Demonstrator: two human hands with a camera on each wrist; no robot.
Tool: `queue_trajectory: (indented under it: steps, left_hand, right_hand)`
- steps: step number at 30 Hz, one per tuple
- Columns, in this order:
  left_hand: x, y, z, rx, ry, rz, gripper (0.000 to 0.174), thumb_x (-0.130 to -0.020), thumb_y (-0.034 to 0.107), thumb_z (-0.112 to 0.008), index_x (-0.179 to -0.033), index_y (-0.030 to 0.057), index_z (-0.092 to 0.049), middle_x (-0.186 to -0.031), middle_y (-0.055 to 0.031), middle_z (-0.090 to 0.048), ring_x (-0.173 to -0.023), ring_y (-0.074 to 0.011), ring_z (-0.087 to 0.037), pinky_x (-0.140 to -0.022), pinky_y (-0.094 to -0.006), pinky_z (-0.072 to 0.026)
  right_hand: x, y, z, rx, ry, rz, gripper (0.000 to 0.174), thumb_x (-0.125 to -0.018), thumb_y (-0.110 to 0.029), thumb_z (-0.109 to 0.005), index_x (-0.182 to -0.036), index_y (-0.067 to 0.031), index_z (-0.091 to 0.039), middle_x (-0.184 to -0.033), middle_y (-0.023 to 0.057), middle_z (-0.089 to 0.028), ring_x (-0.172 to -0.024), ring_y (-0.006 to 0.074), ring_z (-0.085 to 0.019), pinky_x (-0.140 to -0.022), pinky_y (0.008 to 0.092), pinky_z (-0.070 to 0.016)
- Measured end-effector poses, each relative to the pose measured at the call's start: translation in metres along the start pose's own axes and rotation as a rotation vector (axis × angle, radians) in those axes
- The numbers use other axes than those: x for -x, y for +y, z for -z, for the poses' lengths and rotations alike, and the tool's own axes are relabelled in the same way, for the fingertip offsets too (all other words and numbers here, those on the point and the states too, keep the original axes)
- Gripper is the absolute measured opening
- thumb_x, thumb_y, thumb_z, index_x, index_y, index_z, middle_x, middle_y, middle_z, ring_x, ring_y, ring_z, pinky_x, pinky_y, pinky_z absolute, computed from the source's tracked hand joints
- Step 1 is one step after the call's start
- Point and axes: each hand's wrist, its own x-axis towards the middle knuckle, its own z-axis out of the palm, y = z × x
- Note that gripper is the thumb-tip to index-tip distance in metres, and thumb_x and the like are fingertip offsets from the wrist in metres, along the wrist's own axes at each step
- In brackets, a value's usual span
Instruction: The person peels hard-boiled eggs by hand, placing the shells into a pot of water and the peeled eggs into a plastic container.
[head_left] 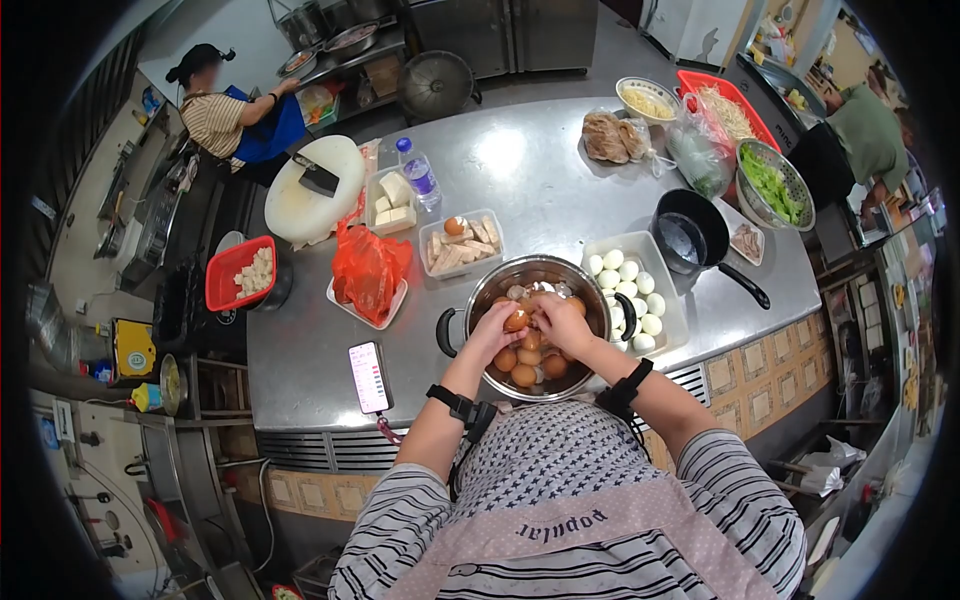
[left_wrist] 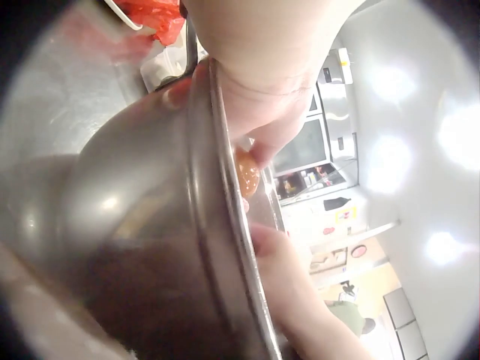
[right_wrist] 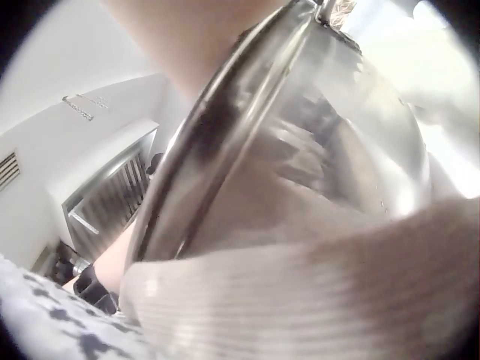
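Note:
A steel pot (head_left: pixel 478 312) with black handles stands at the table's near edge, holding several brown eggs (head_left: pixel 524 375) and some pieces of shell. Over it my left hand (head_left: pixel 494 332) grips a brown egg (head_left: pixel 516 320) between thumb and fingers; the same egg (left_wrist: pixel 247 174) looks wet and shiny in the left wrist view. My right hand (head_left: pixel 562 326) is inside the rim, its bent fingers close beside that egg. I cannot tell whether those fingertips pinch anything. The right wrist view shows mostly the pot's outer wall (right_wrist: pixel 352 142) and hides the fingertips.
Right of the pot, a clear tub (head_left: pixel 672 300) holds several peeled white eggs (head_left: pixel 645 282). A black saucepan (head_left: pixel 690 232) stands behind it. Left are a phone (head_left: pixel 368 378), a red bag (head_left: pixel 370 270) and a tub of pale strips (head_left: pixel 462 252). Another person (head_left: pixel 225 110) stands at the far left.

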Motion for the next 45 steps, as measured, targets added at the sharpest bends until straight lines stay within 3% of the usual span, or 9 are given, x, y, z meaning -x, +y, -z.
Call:
queue_trajectory:
  steps: [3,9,15,18,30,36,39,42,45]
  left_hand:
    - [0.003,0.002,-0.002,-0.004,-0.014,0.020,0.026,-0.094,0.028,-0.049,-0.108,0.0074,-0.047,-0.101,-0.0066,-0.052,-0.089,-0.0158,-0.055,-0.070,-0.0282,-0.0522]
    - [0.007,0.004,-0.005,-0.044,-0.008,0.035,0.027,-0.094,0.029,-0.049,-0.110,0.0071,-0.047,-0.102,-0.0063,-0.052,-0.089,-0.0149,-0.055,-0.071,-0.0283,-0.0522]
    - [0.007,0.006,-0.007,-0.042,-0.005,0.044,0.028,-0.094,0.029,-0.049,-0.110,0.0066,-0.047,-0.102,-0.0070,-0.052,-0.087,-0.0154,-0.056,-0.071,-0.0284,-0.0523]
    - [0.006,0.005,-0.006,-0.052,-0.003,0.054,0.028,-0.094,0.029,-0.049,-0.110,0.0063,-0.047,-0.101,-0.0069,-0.052,-0.086,-0.0155,-0.056,-0.070,-0.0285,-0.0525]
    - [0.005,0.003,-0.003,-0.034,-0.011,0.055,0.024,-0.095,0.029,-0.047,-0.107,0.0081,-0.051,-0.099,-0.0057,-0.055,-0.087,-0.0158,-0.057,-0.072,-0.0297,-0.0522]
    - [0.002,0.002,0.000,0.001,-0.024,0.064,0.024,-0.095,0.029,-0.046,-0.106,0.0082,-0.053,-0.099,-0.0062,-0.057,-0.086,-0.0161,-0.058,-0.071,-0.0294,-0.0521]
    - [0.002,0.003,0.001,-0.007,-0.072,0.085,0.024,-0.095,0.028,-0.046,-0.106,0.0077,-0.053,-0.098,-0.0075,-0.057,-0.083,-0.0166,-0.059,-0.069,-0.0294,-0.0522]
    - [0.006,0.007,-0.005,-0.008,-0.031,0.090,0.025,-0.095,0.028,-0.046,-0.107,0.0072,-0.052,-0.097,-0.0087,-0.057,-0.080,-0.0168,-0.059,-0.068,-0.0295,-0.0523]
    - [0.006,0.007,-0.006,0.015,-0.002,0.062,0.025,-0.095,0.028,-0.046,-0.108,0.0074,-0.050,-0.098,-0.0088,-0.056,-0.081,-0.0169,-0.059,-0.068,-0.0295,-0.0523]
  right_hand:
    - [-0.001,-0.009,0.001,-0.146,0.002,0.140,0.011,-0.077,-0.005,-0.064,-0.086,-0.0008,-0.061,-0.089,0.0145,-0.061,-0.082,0.0307,-0.061,-0.072,0.0359,-0.0491]
    - [0.002,-0.001,-0.004,-0.056,-0.070,0.113,0.012,-0.076,-0.005,-0.065,-0.087,-0.0022,-0.062,-0.085,0.0127,-0.060,-0.078,0.0304,-0.061,-0.069,0.0355,-0.0495]
    - [0.001,-0.006,-0.001,-0.112,-0.009,0.083,0.012,-0.076,-0.005,-0.065,-0.087,-0.0030,-0.063,-0.084,0.0114,-0.061,-0.077,0.0288,-0.061,-0.068,0.0347,-0.0496]
    - [0.000,-0.002,-0.002,-0.106,-0.002,0.196,0.012,-0.075,-0.005,-0.065,-0.087,-0.0030,-0.063,-0.084,0.0112,-0.060,-0.076,0.0286,-0.061,-0.068,0.0343,-0.0496]
    - [0.003,-0.001,-0.003,-0.041,-0.042,0.194,0.008,-0.075,-0.004,-0.064,-0.082,-0.0030,-0.061,-0.086,0.0103,-0.060,-0.078,0.0282,-0.060,-0.068,0.0345,-0.0496]
    - [0.002,-0.005,-0.003,-0.044,0.036,0.244,0.011,-0.073,-0.006,-0.065,-0.082,-0.0030,-0.060,-0.089,0.0118,-0.059,-0.078,0.0293,-0.060,-0.066,0.0352,-0.0496]
    - [0.003,-0.002,-0.003,-0.036,-0.020,0.127,0.013,-0.072,-0.007,-0.066,-0.083,-0.0023,-0.060,-0.091,0.0129,-0.059,-0.076,0.0304,-0.060,-0.065,0.0364,-0.0494]
    - [0.003,0.006,-0.006,0.251,-0.043,-0.126,0.010,-0.075,-0.009,-0.063,-0.083,-0.0027,-0.060,-0.086,0.0132,-0.059,-0.077,0.0313,-0.060,-0.067,0.0376,-0.0499]
    - [-0.001,0.007,-0.001,0.057,0.027,0.025,0.013,-0.074,-0.008,-0.065,-0.085,-0.0018,-0.061,-0.086,0.0141,-0.060,-0.074,0.0320,-0.060,-0.066,0.0376,-0.0490]
